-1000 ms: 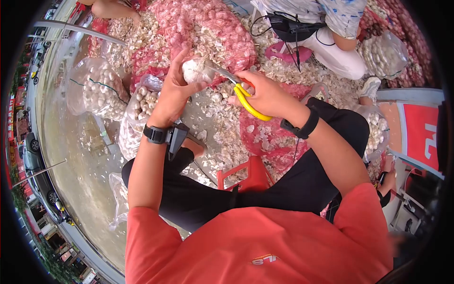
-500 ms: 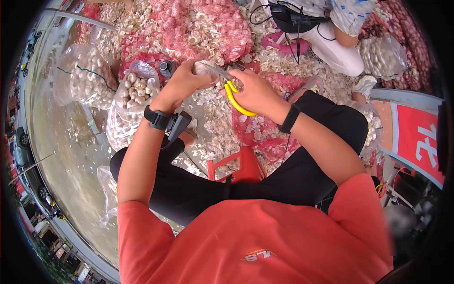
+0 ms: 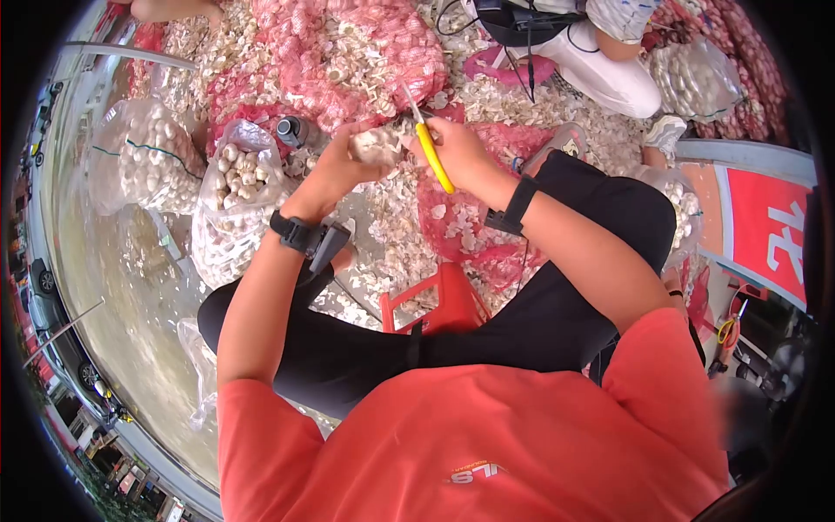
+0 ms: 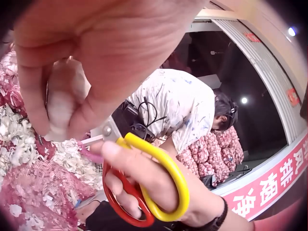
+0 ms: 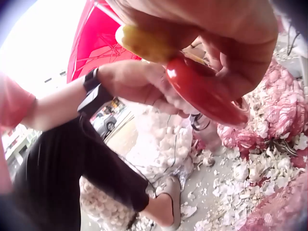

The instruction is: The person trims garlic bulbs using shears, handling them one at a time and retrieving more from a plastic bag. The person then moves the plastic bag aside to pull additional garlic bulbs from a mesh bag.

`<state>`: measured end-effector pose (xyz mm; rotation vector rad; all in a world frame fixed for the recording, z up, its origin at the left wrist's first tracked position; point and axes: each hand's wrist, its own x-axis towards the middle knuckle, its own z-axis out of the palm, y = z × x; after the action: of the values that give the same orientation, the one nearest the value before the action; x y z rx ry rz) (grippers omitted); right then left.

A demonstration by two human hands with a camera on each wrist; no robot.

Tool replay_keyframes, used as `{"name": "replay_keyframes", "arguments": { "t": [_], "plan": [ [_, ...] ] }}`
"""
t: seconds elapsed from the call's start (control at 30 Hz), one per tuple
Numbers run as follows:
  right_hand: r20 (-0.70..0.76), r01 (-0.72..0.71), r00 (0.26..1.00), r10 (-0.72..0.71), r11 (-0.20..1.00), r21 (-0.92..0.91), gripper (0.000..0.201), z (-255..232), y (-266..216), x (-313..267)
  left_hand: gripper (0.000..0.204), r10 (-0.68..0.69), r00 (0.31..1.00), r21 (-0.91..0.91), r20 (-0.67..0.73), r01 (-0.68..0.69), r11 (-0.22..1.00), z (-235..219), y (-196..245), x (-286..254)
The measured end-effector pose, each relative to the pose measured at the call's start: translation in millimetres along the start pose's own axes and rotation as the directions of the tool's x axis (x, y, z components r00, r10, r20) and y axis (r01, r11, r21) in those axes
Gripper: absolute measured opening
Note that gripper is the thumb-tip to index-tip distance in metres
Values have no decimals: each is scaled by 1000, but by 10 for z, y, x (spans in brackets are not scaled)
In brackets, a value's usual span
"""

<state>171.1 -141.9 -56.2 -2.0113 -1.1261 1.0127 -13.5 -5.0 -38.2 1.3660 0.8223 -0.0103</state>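
Ahead of the lap, my left hand grips a whitish garlic bulb between thumb and fingers. The left wrist view shows the bulb partly covered by those fingers. Just to its right, my right hand holds a pair of scissors by the handles, one loop yellow and the other red. Fingers pass through the loops in the left wrist view. The blades point forward, beside the bulb in the head view. In the right wrist view the red loop is near the camera and the bulb is hidden.
Clear bags of garlic stand at the left beside a dark bottle. Red net sacks and loose garlic skins lie ahead. A red plastic stool is between the legs. Another person in white shoes sits ahead right.
The left hand has turned from spread fingers to a closer grip round the bulb. The scissors' blades have swung from across the bulb to pointing forward beside it.
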Motion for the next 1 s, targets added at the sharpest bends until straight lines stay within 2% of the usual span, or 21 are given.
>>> {"name": "replay_keyframes", "arguments": {
  "t": [0.07,0.1,0.13,0.2,0.23,0.37,0.47,0.53,0.67,0.77,0.83,0.87,0.9,0.93,1.0],
  "plan": [
    [25,-49,999,42,919,390,34,-105,-21,134,67,29,996,-331,86,2,944,11,135,-25],
    [166,-144,984,64,836,530,39,-190,-109,145,61,40,996,-332,83,-10,943,51,222,-67],
    [165,-140,984,60,837,530,39,-242,-220,123,61,43,996,-331,81,-14,944,66,289,-85],
    [206,-194,976,69,707,680,47,-274,-383,39,53,83,989,-502,125,-9,865,91,365,-100],
    [211,-181,977,39,674,716,57,-211,-306,96,45,60,991,-520,120,12,854,80,365,-99],
    [205,-169,978,24,661,731,58,-229,-341,32,42,-17,999,-422,50,37,906,90,397,-119],
    [206,-159,978,8,664,731,60,-242,-376,44,39,-54,994,-399,95,88,913,48,309,-89],
    [206,-103,974,-96,620,778,62,-225,-344,27,39,-14,991,-495,132,78,865,32,237,-59],
    [224,-120,970,-90,625,771,64,-237,-328,23,43,-22,988,-574,156,109,812,-45,149,0],
    [283,-184,958,-43,664,724,63,-171,-192,134,46,-44,983,-614,181,148,775,-25,188,-10],
    [96,-39,995,-10,869,493,55,-49,-105,188,46,-38,988,-615,151,124,778,22,242,-35],
    [97,-39,995,-10,869,494,55,-22,-44,192,46,-38,988,-616,150,124,778,-6,201,-14],
    [-36,27,999,-18,963,269,54,-18,-53,174,46,5,987,-643,159,100,759,-45,173,16],
    [-162,61,985,-57,998,23,53,-12,-59,155,45,49,985,-671,167,77,738,-71,138,42],
    [-136,69,989,-59,995,66,50,-66,-132,153,45,23,991,-678,128,71,732,-95,123,76]
  ]
}}
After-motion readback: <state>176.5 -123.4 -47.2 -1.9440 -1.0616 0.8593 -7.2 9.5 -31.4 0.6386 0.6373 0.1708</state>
